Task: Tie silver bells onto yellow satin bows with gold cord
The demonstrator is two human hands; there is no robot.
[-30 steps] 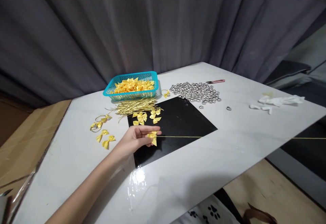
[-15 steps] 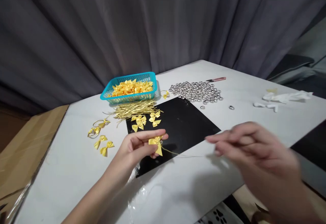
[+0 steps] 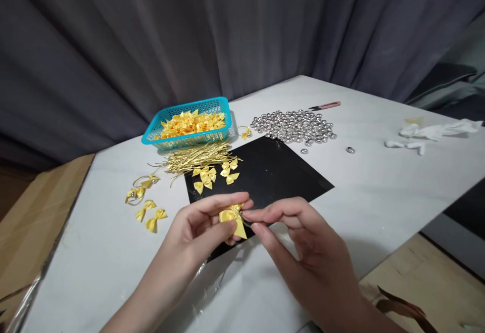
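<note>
A yellow ribbon bow (image 3: pixel 239 228) is pinched between the thumb and fingers of my left hand (image 3: pixel 206 227), over the near edge of a black sheet (image 3: pixel 280 171). Gold cord is tied round the bow's middle. From the right, my right hand (image 3: pixel 303 247) reaches the bow, its forefinger at the knot and its thumb just below. The cord runs close to those fingertips; whether they grip it is too small to tell. Several loose yellow bows (image 3: pixel 205 175) lie on the sheet's left corner, beside a bundle of gold cords (image 3: pixel 197 157).
Behind stands a blue basket (image 3: pixel 186 104) of yellow bows. Silver bells or beads (image 3: pixel 295 126) are heaped on the white table (image 3: pixel 379 181), with pink-handled snips (image 3: pixel 328 105) beyond. White scraps (image 3: pixel 439 130) lie right; more bows (image 3: pixel 155 219) lie left.
My right hand has moved left, from well out along the cord to the bow. My left hand still holds the bow. The view has shifted slightly.
</note>
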